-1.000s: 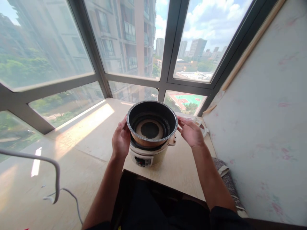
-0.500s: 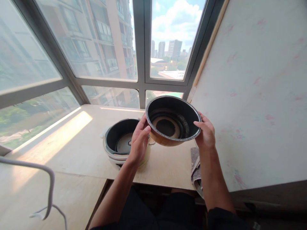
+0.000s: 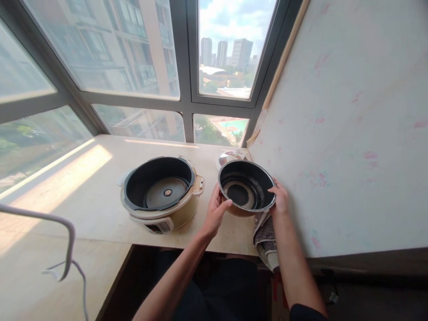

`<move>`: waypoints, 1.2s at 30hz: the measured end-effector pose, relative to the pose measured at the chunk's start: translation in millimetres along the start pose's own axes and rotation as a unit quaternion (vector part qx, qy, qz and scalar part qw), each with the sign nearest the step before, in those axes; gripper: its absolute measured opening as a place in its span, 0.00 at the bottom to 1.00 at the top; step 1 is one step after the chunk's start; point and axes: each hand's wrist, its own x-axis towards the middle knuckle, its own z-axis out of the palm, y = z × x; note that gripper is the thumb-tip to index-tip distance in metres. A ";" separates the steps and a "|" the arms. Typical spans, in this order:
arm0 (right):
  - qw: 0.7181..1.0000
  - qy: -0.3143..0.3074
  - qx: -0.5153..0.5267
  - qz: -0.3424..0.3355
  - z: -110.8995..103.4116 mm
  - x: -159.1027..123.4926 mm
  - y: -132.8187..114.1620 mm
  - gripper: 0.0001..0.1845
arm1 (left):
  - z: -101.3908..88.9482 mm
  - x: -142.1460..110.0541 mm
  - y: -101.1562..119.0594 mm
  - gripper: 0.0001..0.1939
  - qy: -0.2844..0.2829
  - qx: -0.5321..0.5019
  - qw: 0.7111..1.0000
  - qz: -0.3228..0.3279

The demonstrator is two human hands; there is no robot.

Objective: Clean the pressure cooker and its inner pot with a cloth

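Between my two hands is the inner pot [image 3: 247,186] of a cooker, dark inside with a pale worn ring on its bottom and a coppery outside. My left hand [image 3: 216,211] grips its left side, thumb near the rim. On the opposite side my right hand [image 3: 280,196] holds the rim, thumb over the edge. The pot tilts a little toward me. To its left stands the electric pressure cooker body [image 3: 162,196], lidless, with a round metal plate showing at its bottom and a control panel in front.
Behind the pot lies a shiny lid-like thing [image 3: 229,157], partly hidden. A grey-brown cloth [image 3: 265,236] hangs over the counter's front edge beneath my right hand. A white bent tube [image 3: 68,236] rises at the left. Windows and a patterned wall [image 3: 351,133] bound the wooden counter [image 3: 83,187].
Both hands have carried the pot lower and to the right, away from over the cooker body. The view has shifted, and the cooker and the shiny thing behind now show more fully.
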 end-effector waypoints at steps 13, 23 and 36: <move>0.999 0.020 -0.027 0.032 -15.9 13.6 58.9 0.32 | -30.5 -4.0 -58.6 0.37 0.133 -0.054 0.989 -0.046; 0.998 0.026 -0.019 0.056 -18.0 8.6 71.9 0.32 | -39.6 2.2 -65.0 0.35 0.151 -0.042 0.986 -0.049; 0.929 0.009 -0.355 -0.101 -74.2 -40.3 64.9 0.38 | -54.5 -23.9 -71.2 0.31 0.203 0.060 0.970 -0.120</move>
